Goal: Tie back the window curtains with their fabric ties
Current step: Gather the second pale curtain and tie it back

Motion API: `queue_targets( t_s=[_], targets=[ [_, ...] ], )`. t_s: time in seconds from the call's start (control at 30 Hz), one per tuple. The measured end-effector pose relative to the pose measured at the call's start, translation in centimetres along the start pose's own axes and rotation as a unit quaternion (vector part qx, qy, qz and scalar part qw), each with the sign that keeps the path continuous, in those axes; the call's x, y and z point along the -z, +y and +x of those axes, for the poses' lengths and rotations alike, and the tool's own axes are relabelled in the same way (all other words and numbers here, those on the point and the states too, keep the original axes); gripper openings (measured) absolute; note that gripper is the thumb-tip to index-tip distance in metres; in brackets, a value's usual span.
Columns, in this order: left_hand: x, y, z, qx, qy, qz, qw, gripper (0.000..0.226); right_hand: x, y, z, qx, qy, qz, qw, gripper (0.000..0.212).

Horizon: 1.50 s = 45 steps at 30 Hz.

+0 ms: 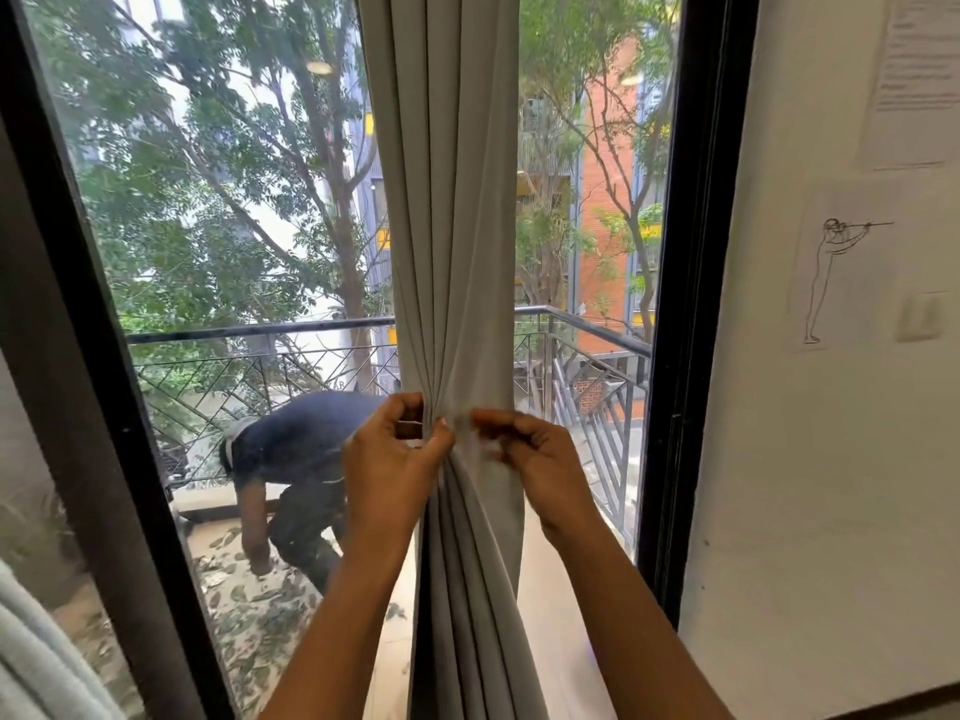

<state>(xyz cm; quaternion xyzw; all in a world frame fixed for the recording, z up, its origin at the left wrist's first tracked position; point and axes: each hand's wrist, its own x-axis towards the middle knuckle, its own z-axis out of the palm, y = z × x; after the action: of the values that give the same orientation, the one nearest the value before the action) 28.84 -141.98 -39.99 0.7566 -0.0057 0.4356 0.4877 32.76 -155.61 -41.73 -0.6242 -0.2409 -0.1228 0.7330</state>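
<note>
Pale grey cloth, matte and thick-looking: the long pleated curtain (457, 252) hung down the middle of the window and was drawn in to a narrow waist at the height of my hands.

Grip. My left hand (387, 459) was curled at the left side of the waist, thumb and fingers pinched together on the narrow fabric tie (460, 422) of the same grey cloth. My right hand (535, 459) was curled at the right side, fingertips closed on the other part of that band.

Handling, as I judged it:
- Soft and limp, not fragile.
- Folds likely to slide on each other and spread once let go.
- Some weight in the drop below the waist.
- Best hold looked to be right at the waist, with the tie pinched close against the bundle.

Not made out:
- Tie and curtain matched in colour, so the band's edges were hard to separate.
- The back of the bundle was hidden, so I could not tell whether there was a knot, loop or hook.
- A thin pale strand showed in my left fingers, perhaps the tie's end or a thread.
- The curtain's top and hem were cut off.
- A stooping person in dark clothes (301, 444) on the balcony was partly covered by my left hand.
</note>
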Motion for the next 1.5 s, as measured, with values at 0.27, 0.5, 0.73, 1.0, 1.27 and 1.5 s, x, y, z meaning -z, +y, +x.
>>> queue_targets(
  t_s=[0.27,0.5,0.73,1.0,1.27,1.5],
  targets=[
    [-0.3,0.2,-1.3,-0.002,0.018,-0.006,1.0,0.029,3.6,3.1,7.9,-0.075,-0.024,-0.124,0.989,0.069],
    [-0.9,-1.0,-2.6,0.035,0.02,0.014,0.999,0.03,4.1,4.5,5.5,0.008,0.101,-0.276,0.956,0.023],
    [-2.3,-2.4,-4.2,0.057,0.018,0.009,0.998,0.025,1.5,5.5,-2.0,0.074,0.224,-0.207,0.949,0.024],
    [-2.1,-2.8,-5.2,0.07,0.006,-0.051,0.996,0.023,-0.5,4.9,-3.7,0.237,0.143,-0.264,0.924,0.027],
    [-1.2,-3.1,-5.5,0.059,-0.007,-0.088,0.994,0.029,0.5,4.8,-3.3,0.205,-0.025,-0.255,0.944,0.041],
    [-1.4,-3.5,-6.1,0.062,-0.009,-0.064,0.996,0.025,0.8,4.3,-2.6,0.107,-0.069,-0.224,0.966,0.041]
  ],
)
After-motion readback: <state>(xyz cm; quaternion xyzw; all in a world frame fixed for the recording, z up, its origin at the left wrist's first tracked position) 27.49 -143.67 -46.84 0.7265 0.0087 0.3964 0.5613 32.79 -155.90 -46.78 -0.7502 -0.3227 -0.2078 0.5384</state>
